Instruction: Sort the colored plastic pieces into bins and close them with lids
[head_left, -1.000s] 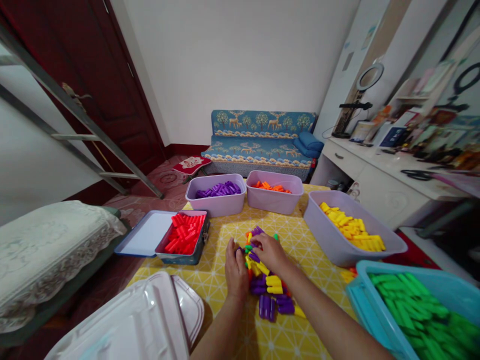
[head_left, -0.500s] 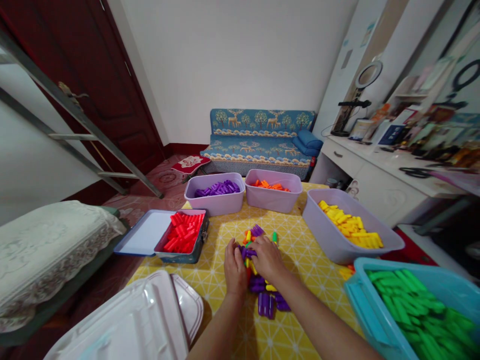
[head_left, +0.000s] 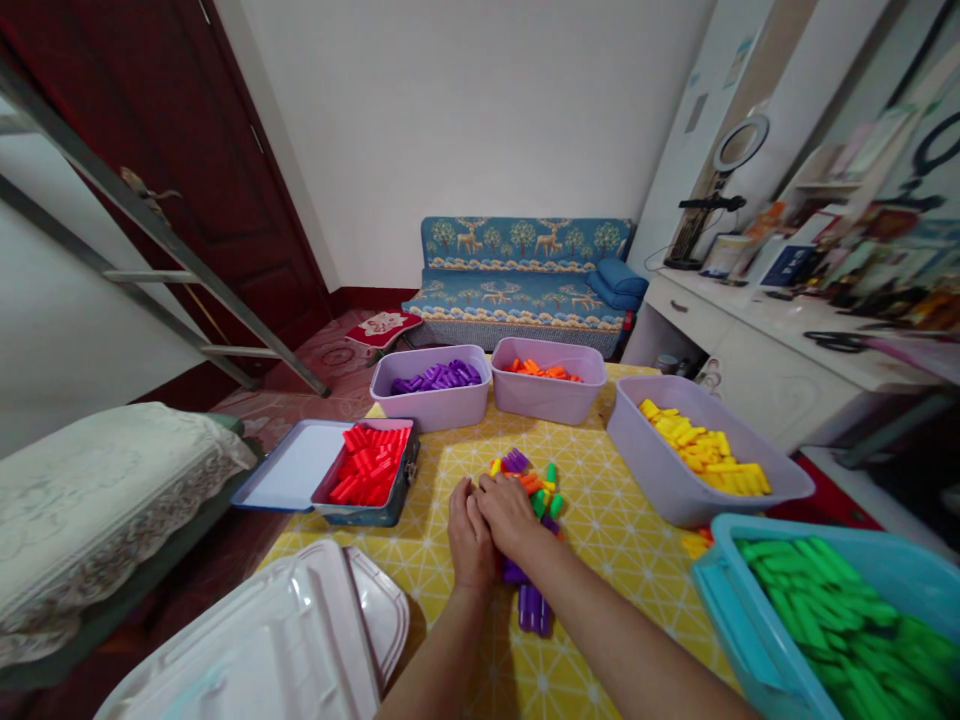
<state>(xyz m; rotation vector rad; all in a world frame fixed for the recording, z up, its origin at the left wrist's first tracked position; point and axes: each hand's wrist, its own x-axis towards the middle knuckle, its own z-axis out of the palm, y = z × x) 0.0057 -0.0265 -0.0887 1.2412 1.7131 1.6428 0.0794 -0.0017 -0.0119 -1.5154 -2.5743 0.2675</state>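
My left hand (head_left: 470,535) rests on its edge on the table, curled at the left side of a heap of small coloured plastic pieces (head_left: 536,484). Over and against it lies my right hand (head_left: 510,515), fingers bent toward the left palm. Whatever sits between the two hands is hidden. Orange, yellow and green pieces show just past the right hand. A purple ribbed piece (head_left: 515,460) lies at the far end of the heap. Closer to me, several joined purple tubes (head_left: 533,610) lie under the right forearm.
Around the heap stand a purple-piece bin (head_left: 431,408), an orange-piece bin (head_left: 547,400), a yellow-piece bin (head_left: 645,455), a turquoise bin (head_left: 724,600) of green pieces and an open tin (head_left: 360,514) of red pieces. White lids (head_left: 300,620) lie at the near left of the yellow tablecloth (head_left: 600,560).
My right hand has moved left across the heap onto my left hand, covering the purple pieces between them and uncovering green and orange ones. My left hand has stayed nearly still.
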